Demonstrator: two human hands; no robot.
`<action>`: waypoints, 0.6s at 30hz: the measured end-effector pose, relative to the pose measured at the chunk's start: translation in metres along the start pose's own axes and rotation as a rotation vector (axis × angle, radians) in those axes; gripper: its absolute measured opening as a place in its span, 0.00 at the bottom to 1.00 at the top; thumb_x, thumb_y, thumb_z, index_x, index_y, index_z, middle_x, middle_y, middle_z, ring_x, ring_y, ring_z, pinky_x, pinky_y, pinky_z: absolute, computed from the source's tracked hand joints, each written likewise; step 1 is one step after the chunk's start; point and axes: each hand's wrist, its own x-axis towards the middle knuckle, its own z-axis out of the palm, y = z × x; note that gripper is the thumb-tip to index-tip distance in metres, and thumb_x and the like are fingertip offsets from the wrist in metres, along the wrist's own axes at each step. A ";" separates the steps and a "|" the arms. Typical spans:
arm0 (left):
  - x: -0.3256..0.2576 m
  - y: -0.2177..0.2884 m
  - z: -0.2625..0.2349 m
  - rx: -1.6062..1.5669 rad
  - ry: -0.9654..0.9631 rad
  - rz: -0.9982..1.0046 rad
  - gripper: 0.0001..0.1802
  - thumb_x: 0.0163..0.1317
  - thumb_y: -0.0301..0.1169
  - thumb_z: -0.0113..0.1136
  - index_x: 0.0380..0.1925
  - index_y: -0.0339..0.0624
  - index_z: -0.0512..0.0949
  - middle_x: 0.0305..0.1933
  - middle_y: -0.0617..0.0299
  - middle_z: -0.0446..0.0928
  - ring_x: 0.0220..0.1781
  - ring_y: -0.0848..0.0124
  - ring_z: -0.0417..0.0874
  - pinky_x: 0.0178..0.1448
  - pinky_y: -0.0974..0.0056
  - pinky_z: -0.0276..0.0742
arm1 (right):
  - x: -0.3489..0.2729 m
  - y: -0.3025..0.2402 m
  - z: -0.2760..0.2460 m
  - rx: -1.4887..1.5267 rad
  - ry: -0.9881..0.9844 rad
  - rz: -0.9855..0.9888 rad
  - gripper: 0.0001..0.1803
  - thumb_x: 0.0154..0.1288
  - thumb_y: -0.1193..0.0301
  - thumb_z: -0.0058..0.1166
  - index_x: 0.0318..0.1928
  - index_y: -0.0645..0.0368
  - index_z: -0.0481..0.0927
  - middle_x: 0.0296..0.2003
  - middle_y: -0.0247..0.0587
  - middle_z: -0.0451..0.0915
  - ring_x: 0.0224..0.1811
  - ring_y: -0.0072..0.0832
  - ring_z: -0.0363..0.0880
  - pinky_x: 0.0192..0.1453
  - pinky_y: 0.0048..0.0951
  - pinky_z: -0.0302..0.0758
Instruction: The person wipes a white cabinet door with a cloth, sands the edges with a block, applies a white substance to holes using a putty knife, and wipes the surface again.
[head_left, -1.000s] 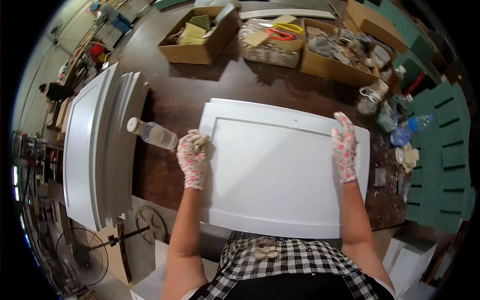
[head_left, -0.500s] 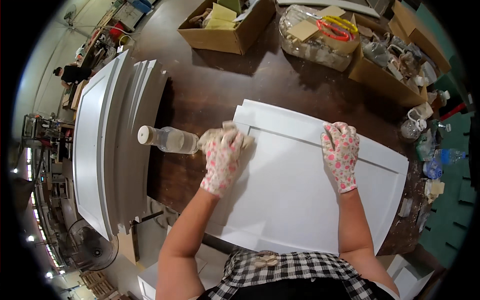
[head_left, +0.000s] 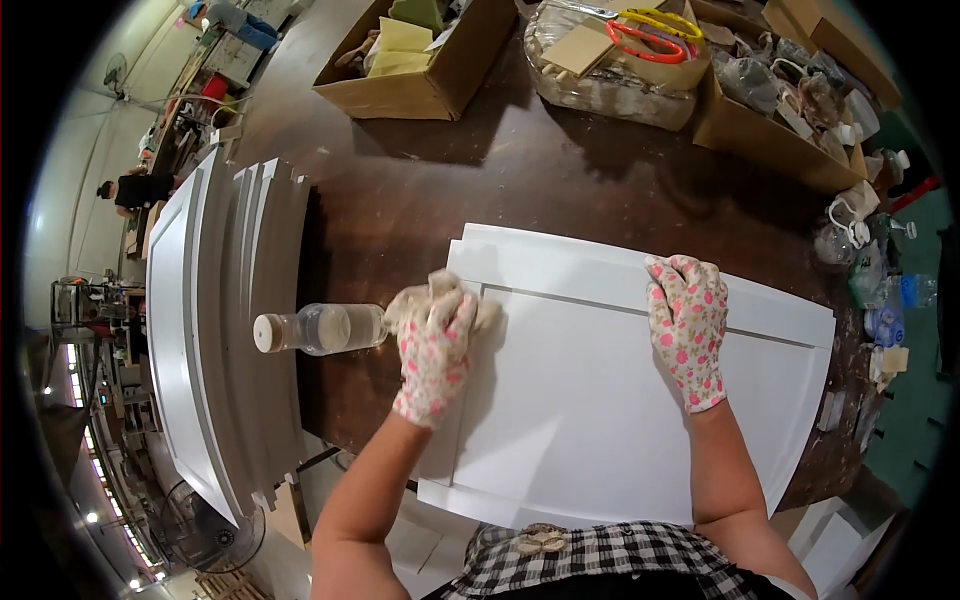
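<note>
A white panel (head_left: 570,400) with a recessed centre and raised frame lies flat on the dark brown table. My left hand (head_left: 435,355), in a pink-flowered glove, is closed around a beige cloth (head_left: 408,305) at the panel's far left corner. Just left of the cloth is a clear bottle (head_left: 335,328) with a white cap, partly filled. In a matching glove, my right hand (head_left: 690,325) has its fingers bent over the panel's far edge, right of the middle.
Left of the bottle rises a stack of grey-white panels (head_left: 235,330). Along the table's (head_left: 400,180) far side stand a cardboard box (head_left: 385,98), a plastic-wrapped bundle with scissors (head_left: 650,38) on top, and another full box (head_left: 760,145). Plastic bottles (head_left: 915,292) line the right edge.
The whole view has shifted, so the panel and table sit lower in it. My left hand still holds the cloth near the same corner. My right hand stays at the far edge.
</note>
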 end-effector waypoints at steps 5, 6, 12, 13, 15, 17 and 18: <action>-0.010 0.006 -0.020 0.035 -0.014 0.058 0.20 0.50 0.27 0.61 0.47 0.46 0.76 0.47 0.58 0.74 0.48 0.58 0.75 0.52 0.53 0.72 | 0.002 -0.004 -0.007 -0.009 0.021 0.007 0.14 0.58 0.74 0.57 0.46 0.56 0.82 0.41 0.35 0.76 0.46 0.32 0.72 0.54 0.35 0.68; 0.004 0.004 -0.021 0.031 0.008 0.068 0.17 0.52 0.30 0.63 0.44 0.47 0.77 0.46 0.60 0.74 0.49 0.58 0.75 0.53 0.51 0.72 | 0.003 -0.006 -0.007 -0.009 0.015 0.005 0.14 0.58 0.74 0.57 0.46 0.56 0.82 0.41 0.35 0.76 0.46 0.32 0.72 0.53 0.35 0.68; 0.022 0.002 -0.009 0.035 0.003 -0.036 0.16 0.49 0.25 0.60 0.41 0.43 0.79 0.44 0.58 0.76 0.47 0.55 0.76 0.50 0.53 0.71 | 0.001 -0.003 0.001 -0.009 0.014 -0.011 0.14 0.59 0.73 0.55 0.46 0.56 0.82 0.43 0.35 0.77 0.48 0.32 0.72 0.57 0.35 0.68; 0.009 0.004 -0.016 0.039 0.002 -0.026 0.16 0.49 0.25 0.60 0.41 0.43 0.79 0.44 0.58 0.76 0.47 0.55 0.76 0.50 0.53 0.71 | 0.000 -0.004 0.001 0.000 0.010 -0.006 0.14 0.59 0.73 0.55 0.46 0.56 0.82 0.43 0.35 0.77 0.49 0.32 0.72 0.57 0.35 0.67; -0.022 0.012 -0.030 -0.001 -0.059 -0.035 0.19 0.49 0.25 0.58 0.45 0.42 0.77 0.46 0.58 0.74 0.47 0.57 0.76 0.49 0.53 0.71 | 0.000 -0.005 -0.001 0.001 0.002 -0.005 0.14 0.60 0.73 0.54 0.47 0.55 0.82 0.44 0.34 0.77 0.50 0.32 0.71 0.58 0.35 0.66; -0.049 0.023 -0.049 -0.014 -0.086 -0.030 0.22 0.48 0.25 0.56 0.48 0.42 0.75 0.47 0.58 0.73 0.47 0.57 0.75 0.48 0.53 0.72 | 0.001 -0.007 -0.003 -0.004 -0.004 -0.002 0.14 0.61 0.73 0.53 0.48 0.55 0.82 0.44 0.34 0.77 0.51 0.32 0.70 0.61 0.36 0.65; -0.066 0.029 -0.059 -0.030 -0.100 -0.050 0.22 0.48 0.25 0.56 0.48 0.42 0.75 0.47 0.58 0.74 0.48 0.57 0.76 0.48 0.53 0.72 | 0.001 -0.008 -0.004 -0.001 -0.005 -0.003 0.14 0.61 0.73 0.53 0.48 0.55 0.82 0.44 0.34 0.77 0.51 0.32 0.70 0.61 0.36 0.65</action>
